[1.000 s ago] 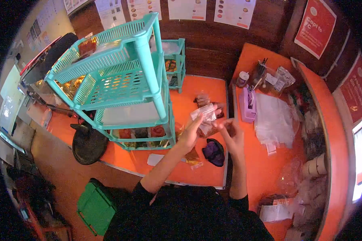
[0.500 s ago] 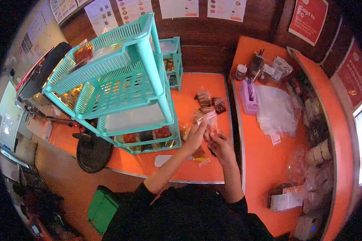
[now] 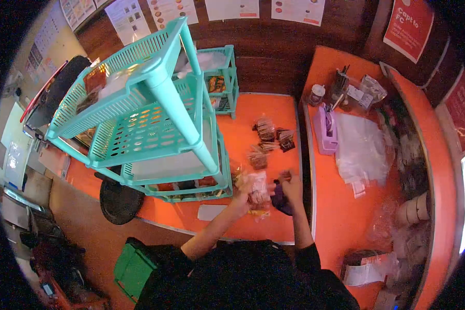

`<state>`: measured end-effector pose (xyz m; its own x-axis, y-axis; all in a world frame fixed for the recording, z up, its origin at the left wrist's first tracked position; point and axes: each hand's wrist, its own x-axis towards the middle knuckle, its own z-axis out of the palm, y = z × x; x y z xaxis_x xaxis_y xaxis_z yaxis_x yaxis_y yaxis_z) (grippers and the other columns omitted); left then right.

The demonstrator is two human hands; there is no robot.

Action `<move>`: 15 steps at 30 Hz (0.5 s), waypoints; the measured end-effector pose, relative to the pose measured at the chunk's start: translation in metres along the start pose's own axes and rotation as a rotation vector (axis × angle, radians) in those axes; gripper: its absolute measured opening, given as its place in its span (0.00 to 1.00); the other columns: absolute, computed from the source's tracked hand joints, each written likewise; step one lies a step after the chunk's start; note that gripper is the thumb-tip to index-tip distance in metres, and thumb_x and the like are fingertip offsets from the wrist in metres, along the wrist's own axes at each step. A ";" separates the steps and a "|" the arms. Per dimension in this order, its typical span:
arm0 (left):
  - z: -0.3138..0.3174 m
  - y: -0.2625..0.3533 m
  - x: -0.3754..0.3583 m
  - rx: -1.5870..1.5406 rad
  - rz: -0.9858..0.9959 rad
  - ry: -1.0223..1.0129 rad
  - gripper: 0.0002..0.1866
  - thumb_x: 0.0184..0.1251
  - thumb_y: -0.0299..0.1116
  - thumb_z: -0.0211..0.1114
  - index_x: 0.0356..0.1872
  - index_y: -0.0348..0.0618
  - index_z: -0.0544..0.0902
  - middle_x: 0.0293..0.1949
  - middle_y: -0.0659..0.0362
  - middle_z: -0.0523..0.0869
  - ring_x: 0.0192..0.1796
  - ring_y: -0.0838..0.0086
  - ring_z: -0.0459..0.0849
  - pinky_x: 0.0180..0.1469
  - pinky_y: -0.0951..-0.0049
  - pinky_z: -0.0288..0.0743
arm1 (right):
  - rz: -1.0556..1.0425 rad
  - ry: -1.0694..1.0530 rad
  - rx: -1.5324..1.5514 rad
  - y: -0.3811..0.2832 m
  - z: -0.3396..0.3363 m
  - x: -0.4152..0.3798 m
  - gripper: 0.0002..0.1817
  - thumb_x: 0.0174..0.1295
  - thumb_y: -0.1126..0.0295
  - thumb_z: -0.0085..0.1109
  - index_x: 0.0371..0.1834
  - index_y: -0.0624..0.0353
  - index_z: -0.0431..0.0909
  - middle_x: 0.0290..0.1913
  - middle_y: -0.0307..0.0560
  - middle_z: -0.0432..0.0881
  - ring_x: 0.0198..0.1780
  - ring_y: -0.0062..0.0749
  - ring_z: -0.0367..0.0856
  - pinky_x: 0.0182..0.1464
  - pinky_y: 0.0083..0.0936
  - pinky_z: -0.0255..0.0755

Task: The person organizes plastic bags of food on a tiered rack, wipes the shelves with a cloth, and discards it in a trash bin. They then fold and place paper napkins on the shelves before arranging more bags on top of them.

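Observation:
My left hand [image 3: 239, 197] is closed on a clear plastic bag [image 3: 258, 187] with brownish contents, held above the near part of the orange counter. My right hand [image 3: 292, 187] is just right of the bag, its fingers curled and blurred. A dark purple object [image 3: 281, 200] shows right beside and below those fingers; whether they grip it I cannot tell. Beyond the bag lie several bundles of small brown packets [image 3: 265, 129], with a darker packet [image 3: 285, 137] to their right. Under the bag a yellow packet [image 3: 259, 213] peeks out.
A tall turquoise rack [image 3: 160, 88] stands at my left, a smaller turquoise rack [image 3: 232, 82] behind it. On the right counter are a lilac holder [image 3: 324, 134], clear plastic bags [image 3: 361, 147] and a cup [image 3: 316, 95]. A white card [image 3: 211, 212] lies near the counter's front edge.
Both hands have come nearer to me, the left bringing the plastic bag along. My right hand has parted from the bag, and the brown bundles show more fully.

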<state>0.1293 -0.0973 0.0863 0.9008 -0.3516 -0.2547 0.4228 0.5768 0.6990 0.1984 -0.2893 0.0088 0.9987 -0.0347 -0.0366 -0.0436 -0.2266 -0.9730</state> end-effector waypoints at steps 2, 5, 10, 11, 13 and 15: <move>-0.005 -0.009 -0.012 -0.045 -0.078 -0.047 0.28 0.73 0.50 0.50 0.66 0.40 0.66 0.58 0.50 0.79 0.55 0.61 0.82 0.54 0.57 0.80 | -0.198 -0.018 -0.123 0.005 0.014 0.039 0.14 0.52 0.75 0.64 0.42 0.60 0.75 0.40 0.46 0.79 0.40 0.30 0.80 0.41 0.25 0.73; -0.033 -0.031 -0.018 -0.051 -0.189 -0.053 0.26 0.71 0.39 0.57 0.65 0.37 0.67 0.58 0.50 0.79 0.57 0.60 0.81 0.58 0.59 0.78 | -0.470 -0.029 -0.345 0.011 0.035 0.075 0.17 0.50 0.76 0.65 0.44 0.60 0.74 0.43 0.51 0.78 0.42 0.40 0.79 0.44 0.30 0.73; -0.044 -0.047 -0.025 -0.117 -0.179 0.007 0.24 0.66 0.24 0.60 0.63 0.34 0.69 0.59 0.51 0.78 0.58 0.60 0.81 0.62 0.64 0.75 | -0.396 0.022 -0.267 0.010 0.056 0.090 0.18 0.50 0.74 0.66 0.46 0.58 0.75 0.40 0.52 0.76 0.44 0.48 0.77 0.45 0.38 0.73; -0.048 -0.053 -0.026 -0.106 -0.159 0.012 0.24 0.66 0.25 0.59 0.63 0.34 0.69 0.60 0.51 0.78 0.58 0.61 0.81 0.62 0.64 0.74 | -0.388 0.027 -0.278 0.008 0.057 0.089 0.19 0.50 0.73 0.67 0.46 0.58 0.75 0.39 0.51 0.75 0.43 0.48 0.77 0.45 0.39 0.73; -0.052 -0.056 -0.027 -0.097 -0.138 0.016 0.23 0.67 0.25 0.58 0.63 0.34 0.69 0.60 0.51 0.78 0.58 0.61 0.80 0.63 0.65 0.73 | -0.439 0.133 -0.388 0.006 0.063 0.084 0.19 0.51 0.73 0.68 0.47 0.58 0.75 0.37 0.50 0.74 0.42 0.48 0.76 0.45 0.38 0.73; -0.049 -0.056 -0.029 -0.136 -0.212 0.093 0.21 0.70 0.29 0.55 0.62 0.33 0.70 0.60 0.52 0.78 0.59 0.62 0.80 0.65 0.63 0.71 | -0.488 0.248 -0.504 0.007 0.067 0.079 0.20 0.51 0.72 0.68 0.47 0.58 0.74 0.35 0.48 0.73 0.41 0.48 0.76 0.44 0.37 0.73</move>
<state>0.0842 -0.0830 0.0222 0.7930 -0.4097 -0.4508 0.6071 0.5930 0.5289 0.2784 -0.2281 -0.0166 0.8751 -0.0207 0.4835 0.3378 -0.6892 -0.6410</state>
